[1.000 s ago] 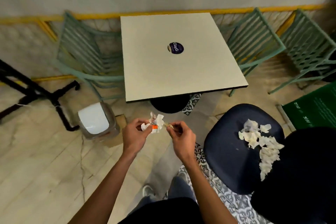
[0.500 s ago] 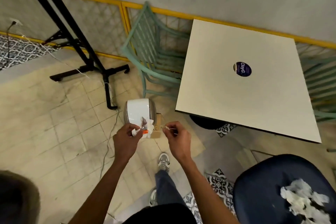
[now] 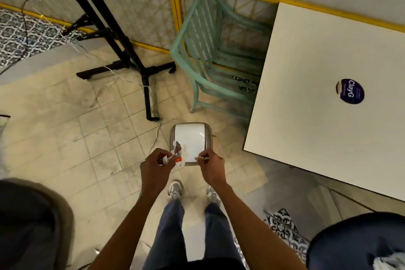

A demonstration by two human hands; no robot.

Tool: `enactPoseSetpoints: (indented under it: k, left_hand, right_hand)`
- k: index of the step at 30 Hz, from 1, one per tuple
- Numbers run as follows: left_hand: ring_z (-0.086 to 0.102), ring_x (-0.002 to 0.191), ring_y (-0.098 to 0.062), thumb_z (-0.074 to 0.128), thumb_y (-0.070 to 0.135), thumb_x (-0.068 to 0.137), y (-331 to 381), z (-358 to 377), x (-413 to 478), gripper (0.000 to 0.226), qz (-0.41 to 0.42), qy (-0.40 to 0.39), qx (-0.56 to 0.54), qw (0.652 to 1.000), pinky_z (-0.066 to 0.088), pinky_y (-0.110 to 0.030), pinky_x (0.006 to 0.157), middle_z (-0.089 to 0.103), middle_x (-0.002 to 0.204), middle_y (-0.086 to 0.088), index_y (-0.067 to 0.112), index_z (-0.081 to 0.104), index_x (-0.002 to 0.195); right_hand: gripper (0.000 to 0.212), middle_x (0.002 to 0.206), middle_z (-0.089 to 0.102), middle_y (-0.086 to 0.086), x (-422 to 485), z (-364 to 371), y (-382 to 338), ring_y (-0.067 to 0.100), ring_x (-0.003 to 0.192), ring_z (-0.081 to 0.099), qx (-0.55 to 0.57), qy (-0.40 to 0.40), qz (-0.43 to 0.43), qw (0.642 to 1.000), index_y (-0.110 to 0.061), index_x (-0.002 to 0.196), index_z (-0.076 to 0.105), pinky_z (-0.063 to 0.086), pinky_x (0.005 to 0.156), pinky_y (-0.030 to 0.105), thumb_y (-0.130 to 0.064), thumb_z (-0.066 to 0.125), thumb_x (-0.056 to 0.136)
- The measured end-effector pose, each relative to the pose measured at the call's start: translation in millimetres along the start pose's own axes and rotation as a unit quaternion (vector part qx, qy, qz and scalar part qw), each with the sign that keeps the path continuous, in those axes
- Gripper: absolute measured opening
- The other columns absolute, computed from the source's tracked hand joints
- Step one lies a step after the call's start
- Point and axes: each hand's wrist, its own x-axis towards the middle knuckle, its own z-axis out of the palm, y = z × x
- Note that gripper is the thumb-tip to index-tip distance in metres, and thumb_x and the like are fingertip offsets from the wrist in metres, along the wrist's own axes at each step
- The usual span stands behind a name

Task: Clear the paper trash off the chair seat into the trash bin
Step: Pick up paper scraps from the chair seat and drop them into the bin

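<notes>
My left hand (image 3: 154,167) grips a crumpled wad of white paper with an orange patch (image 3: 177,155). My right hand (image 3: 211,167) pinches a small scrap of paper (image 3: 201,157). Both hands hover over the near edge of the trash bin (image 3: 190,141), a small floor bin with a white swing lid that looks closed. At the bottom right corner is the dark blue chair seat (image 3: 350,241), with a bit of white paper trash (image 3: 388,262) still lying on it at the frame's edge.
A cream square table (image 3: 317,98) stands to the right of the bin. A teal slatted chair (image 3: 210,50) sits behind it. A black stand (image 3: 131,66) with cables crosses the floor at the left. My feet are just short of the bin.
I have turned left and stepped up to the bin; it now lies right under my hands. The chair seat has slid to the bottom right corner. Both hands still hold their paper.
</notes>
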Motion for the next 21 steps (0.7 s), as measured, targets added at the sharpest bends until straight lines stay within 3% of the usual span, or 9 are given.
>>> enactPoseSetpoints:
  k: [3,5,7,9,12,16,19,21]
  left_hand:
    - [0.068,0.074,-0.002,0.090,0.030,0.078,-13.4,-4.0,22.6,0.019,0.002,-0.023,0.009,1.000,0.050,-0.015,0.062,0.073,0.078,0.012,0.026,0.072,0.083]
    - [0.068,0.074,-0.002,0.091,0.031,0.077,-20.0,-6.6,33.8,0.021,0.010,-0.041,0.019,0.999,0.048,-0.012,0.061,0.073,0.077,0.012,0.025,0.071,0.083]
    - [0.068,0.075,-0.002,0.091,0.033,0.076,-29.4,-10.5,46.0,0.023,0.012,-0.065,0.031,0.997,0.049,-0.012,0.062,0.073,0.078,0.012,0.026,0.070,0.083]
    - [0.068,0.075,-0.004,0.091,0.033,0.076,-38.5,-15.0,58.7,0.023,0.019,-0.085,0.041,0.995,0.050,-0.014,0.062,0.073,0.078,0.012,0.026,0.070,0.082]
    - [0.068,0.072,-0.008,0.089,0.031,0.078,-52.8,-18.4,77.3,0.022,0.028,-0.106,0.059,0.992,0.054,-0.024,0.062,0.072,0.076,0.013,0.028,0.068,0.081]
    - [0.066,0.068,-0.014,0.089,0.031,0.078,-70.0,-10.2,89.1,0.022,0.045,-0.130,0.073,0.988,0.052,-0.026,0.058,0.071,0.076,0.010,0.027,0.068,0.081]
    - [0.066,0.069,-0.004,0.086,0.022,0.082,-75.2,8.2,87.5,0.016,0.060,-0.166,0.091,0.980,0.051,-0.018,0.061,0.071,0.077,0.015,0.026,0.070,0.084]
    - [0.068,0.074,-0.003,0.081,0.020,0.085,-79.3,28.6,86.3,0.011,0.081,-0.187,0.115,0.972,0.058,-0.025,0.070,0.074,0.084,0.013,0.026,0.074,0.091]
  right_hand:
    - [0.008,0.101,0.072,0.001,22.6,30.4,8.9,0.017,0.086,0.067,-0.038,-0.023,0.034,0.998,-0.020,0.110,0.069,0.044,0.069,0.004,-0.017,0.064,0.103]
    - [0.019,0.113,0.074,0.007,35.2,44.5,12.4,0.025,0.099,0.070,-0.047,-0.038,0.068,0.996,-0.020,0.119,0.068,0.056,0.086,0.022,-0.016,0.059,0.103]
    - [0.029,0.129,0.070,0.008,45.4,56.8,11.9,0.030,0.116,0.067,-0.040,-0.040,0.099,0.994,-0.020,0.129,0.067,0.051,0.102,0.029,-0.014,0.058,0.102]
    - [0.035,0.139,0.064,0.010,52.9,65.4,8.8,0.032,0.126,0.061,-0.033,-0.039,0.119,0.992,-0.019,0.136,0.063,0.046,0.107,0.028,-0.013,0.056,0.103]
    - [0.043,0.140,0.062,0.013,63.4,74.4,1.8,0.033,0.126,0.057,-0.014,-0.019,0.132,0.991,-0.019,0.145,0.057,0.046,0.105,0.031,-0.009,0.049,0.104]
    - [0.049,0.134,0.065,0.015,67.1,85.2,-1.6,0.038,0.120,0.063,-0.019,0.020,0.105,0.994,-0.019,0.145,0.056,0.052,0.106,0.042,-0.007,0.061,0.099]
    - [0.053,0.129,0.070,0.012,62.2,87.3,-0.4,0.036,0.117,0.067,-0.010,0.035,0.096,0.995,-0.017,0.145,0.056,0.054,0.102,0.039,-0.005,0.070,0.095]
    - [0.054,0.128,0.072,0.011,59.0,86.7,2.5,0.034,0.117,0.068,-0.012,0.044,0.090,0.995,-0.015,0.144,0.058,0.054,0.102,0.038,-0.002,0.072,0.093]
